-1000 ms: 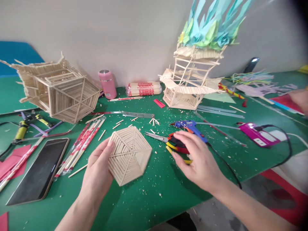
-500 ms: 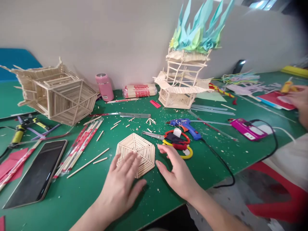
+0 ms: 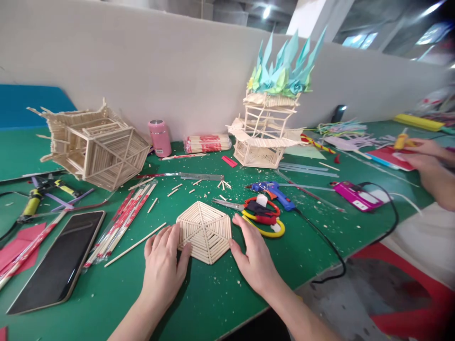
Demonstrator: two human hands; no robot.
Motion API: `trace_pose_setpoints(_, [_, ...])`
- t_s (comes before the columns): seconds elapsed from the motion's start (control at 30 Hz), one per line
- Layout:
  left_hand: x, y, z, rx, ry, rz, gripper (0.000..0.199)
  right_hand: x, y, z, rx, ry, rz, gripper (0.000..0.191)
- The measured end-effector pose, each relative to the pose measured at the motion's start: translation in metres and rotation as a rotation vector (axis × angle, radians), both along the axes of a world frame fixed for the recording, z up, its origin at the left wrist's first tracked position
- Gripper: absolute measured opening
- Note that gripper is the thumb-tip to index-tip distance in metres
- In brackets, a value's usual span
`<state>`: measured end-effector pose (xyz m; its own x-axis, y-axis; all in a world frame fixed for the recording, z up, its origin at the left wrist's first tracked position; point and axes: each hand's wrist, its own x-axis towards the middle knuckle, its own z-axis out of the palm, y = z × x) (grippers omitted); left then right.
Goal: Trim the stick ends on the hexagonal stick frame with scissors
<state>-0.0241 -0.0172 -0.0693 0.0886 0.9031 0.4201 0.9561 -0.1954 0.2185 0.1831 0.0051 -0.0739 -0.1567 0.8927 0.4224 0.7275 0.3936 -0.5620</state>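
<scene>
A flat hexagonal panel of thin wooden sticks (image 3: 204, 232), with spokes meeting at its centre, lies on the green table (image 3: 302, 255). My left hand (image 3: 165, 258) holds its left side, fingers along the edge and thumb at the lower left corner. At the right edge, my right hand (image 3: 254, 253) rests with thumb and forefinger apart, close to or touching the panel. Just beyond that hand lie red and yellow scissors (image 3: 261, 212), blades pointing left. A blue glue gun (image 3: 275, 192) sits behind them. One loose stick (image 3: 137, 244) is beside my left hand.
Left: a black phone (image 3: 59, 260), wrapped stick bundles (image 3: 122, 220), pliers (image 3: 31, 203) and a stick lantern frame (image 3: 103, 147). Behind: a pink flask (image 3: 159, 138) and a stick tower (image 3: 265, 128). Right: a magenta box (image 3: 357, 195) with a black cable and another person's hands (image 3: 423, 156).
My left hand has slid left off the panel's middle to its left edge. My right hand stays at the right edge. The camera view has tilted up slightly.
</scene>
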Motion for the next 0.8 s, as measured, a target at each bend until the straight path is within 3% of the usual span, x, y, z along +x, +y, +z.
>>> trace_pose_setpoints(0.3, [0.001,-0.002,0.005,-0.012,0.016,-0.008,0.036,-0.004,0.005,0.005,-0.143,0.216,-0.065,0.044])
trace_pose_setpoints(0.63, [0.001,-0.009,0.004,-0.011,0.022,0.010,0.035,-0.019,0.016,0.009,-0.278,0.689,-0.040,0.044])
trace_pose_setpoints(0.8, [0.003,-0.007,0.018,0.072,0.018,0.027,0.038,-0.010,0.020,0.028,-0.275,0.765,0.053,0.045])
